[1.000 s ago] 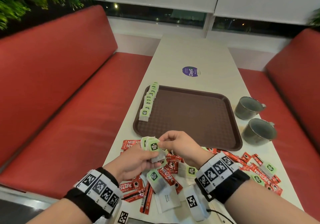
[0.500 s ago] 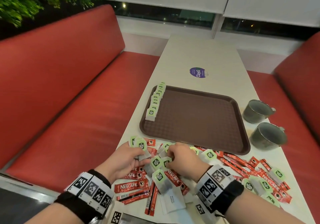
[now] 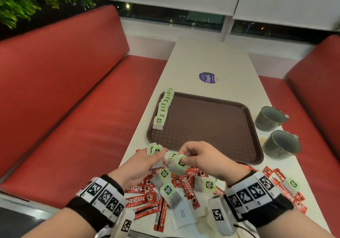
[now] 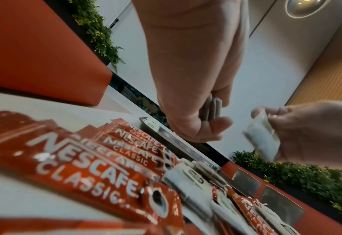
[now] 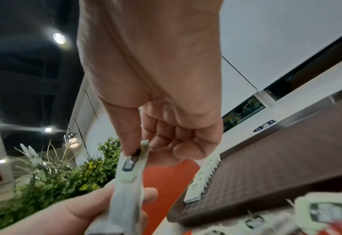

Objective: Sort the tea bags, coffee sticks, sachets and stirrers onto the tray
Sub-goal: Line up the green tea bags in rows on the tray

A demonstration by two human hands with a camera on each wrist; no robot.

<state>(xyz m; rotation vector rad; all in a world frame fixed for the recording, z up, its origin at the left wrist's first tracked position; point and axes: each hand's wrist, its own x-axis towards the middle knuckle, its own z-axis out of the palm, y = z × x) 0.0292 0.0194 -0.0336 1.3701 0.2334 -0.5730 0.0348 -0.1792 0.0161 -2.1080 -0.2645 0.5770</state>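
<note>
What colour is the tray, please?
Dark brown tray with a textured surface, clearest in the head view.

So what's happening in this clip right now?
A person is sorting drink supplies. The left hand holds a small stack of tea bags; the right hand pinches one more tea bag beside it. A row of tea bags lines the tray; coffee sticks remain on the table.

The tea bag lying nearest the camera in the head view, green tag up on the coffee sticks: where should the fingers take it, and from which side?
Probably by the green tag end of that tea bag, pinched from above. The tag faces up and clear, while its pouch end runs down toward the white sugar sachet.
</note>
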